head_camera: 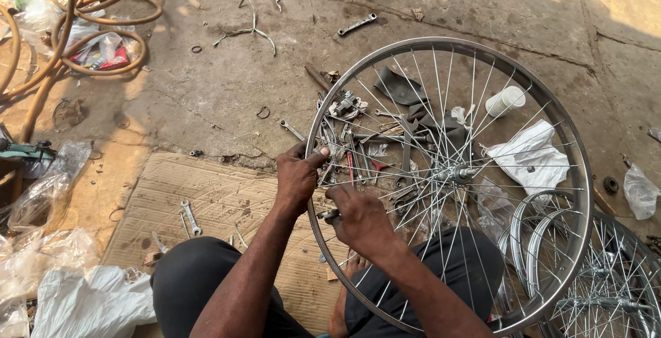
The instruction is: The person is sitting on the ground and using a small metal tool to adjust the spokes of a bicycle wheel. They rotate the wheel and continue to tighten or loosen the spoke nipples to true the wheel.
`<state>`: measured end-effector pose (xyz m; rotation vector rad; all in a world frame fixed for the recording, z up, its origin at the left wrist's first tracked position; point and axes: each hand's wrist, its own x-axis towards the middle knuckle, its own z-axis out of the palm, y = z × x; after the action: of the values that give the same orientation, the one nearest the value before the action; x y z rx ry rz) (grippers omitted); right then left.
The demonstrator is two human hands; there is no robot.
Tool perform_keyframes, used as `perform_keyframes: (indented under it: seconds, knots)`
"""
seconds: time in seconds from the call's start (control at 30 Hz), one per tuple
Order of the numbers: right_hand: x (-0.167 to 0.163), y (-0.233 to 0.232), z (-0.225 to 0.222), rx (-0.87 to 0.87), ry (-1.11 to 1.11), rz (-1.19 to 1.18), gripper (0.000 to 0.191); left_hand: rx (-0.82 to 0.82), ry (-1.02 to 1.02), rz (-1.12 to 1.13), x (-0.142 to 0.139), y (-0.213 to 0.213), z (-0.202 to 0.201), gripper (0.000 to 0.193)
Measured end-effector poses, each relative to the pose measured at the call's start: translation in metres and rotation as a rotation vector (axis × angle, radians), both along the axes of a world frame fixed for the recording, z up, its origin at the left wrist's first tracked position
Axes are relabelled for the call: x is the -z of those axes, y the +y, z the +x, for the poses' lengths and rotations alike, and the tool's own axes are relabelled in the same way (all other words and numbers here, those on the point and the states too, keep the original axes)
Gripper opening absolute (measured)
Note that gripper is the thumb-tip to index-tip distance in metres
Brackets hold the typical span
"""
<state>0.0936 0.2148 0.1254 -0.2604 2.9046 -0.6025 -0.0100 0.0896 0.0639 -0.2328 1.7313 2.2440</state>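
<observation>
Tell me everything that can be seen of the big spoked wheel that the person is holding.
The wheel is a bare, shiny metal bicycle rim with thin wire spokes crossing to a central hub; no tyre is on it. It stands tilted over the person's lap and the tools on the ground. The left hand grips its near rim, and the right hand, holding a small tool, works at the rim beside it.

- We cannot tell what small tool the right hand (359, 217) pinches at the wheel rim (582, 173); its fingers cover it.
- Our forearms and knees hide the rim's lowest stretch, partly cut by the bottom edge.
- The second wheel (613, 290) runs off the lower right corner.
- The hose coils (103, 18) leave the top left edge.
- The tools heaped (358, 138) behind the spokes blur together.
</observation>
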Motion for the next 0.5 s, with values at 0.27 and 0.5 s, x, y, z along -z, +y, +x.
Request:
perform_keyframes:
  seconds: [0.27, 0.5]
  knots:
    - [0.007, -0.001, 0.015, -0.115, 0.129, 0.052, 0.049, 0.073, -0.042, -0.089, -0.015, -0.004, -0.004, 0.036]
    - [-0.002, 0.006, 0.047, -0.271, 0.080, -0.212, 0.038, 0.129, -0.138, -0.175, -0.019, -0.013, -0.028, 0.032]
